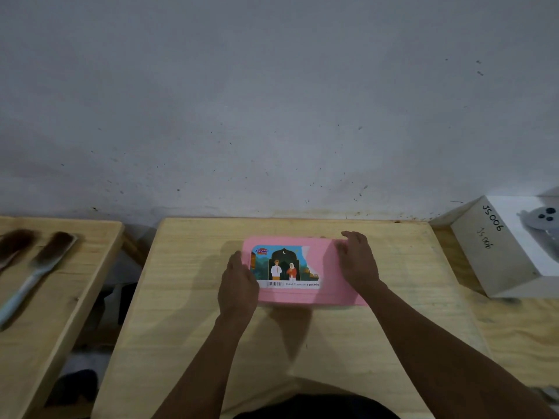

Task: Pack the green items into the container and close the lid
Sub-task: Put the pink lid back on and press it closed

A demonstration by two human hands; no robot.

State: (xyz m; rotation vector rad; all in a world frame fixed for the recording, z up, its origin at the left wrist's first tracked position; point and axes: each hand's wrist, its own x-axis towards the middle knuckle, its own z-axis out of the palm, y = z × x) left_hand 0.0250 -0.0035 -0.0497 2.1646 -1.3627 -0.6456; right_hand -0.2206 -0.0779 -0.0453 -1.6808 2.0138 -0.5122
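Observation:
A pink rectangular container (326, 267) lies flat on the wooden table (302, 343), its lid down and a colourful printed label on top. My left hand (237, 287) presses against the container's left side. My right hand (358, 261) rests on its right end, fingers curled over the far right corner. Both hands hold the box from either side. No green items are visible; whatever is inside is hidden by the lid.
A second wooden table (45, 297) stands to the left with two brushes (33, 267) on it, across a dark gap. A white cardboard box (499, 252) marked with handwriting sits at the right. A grey wall runs along the back.

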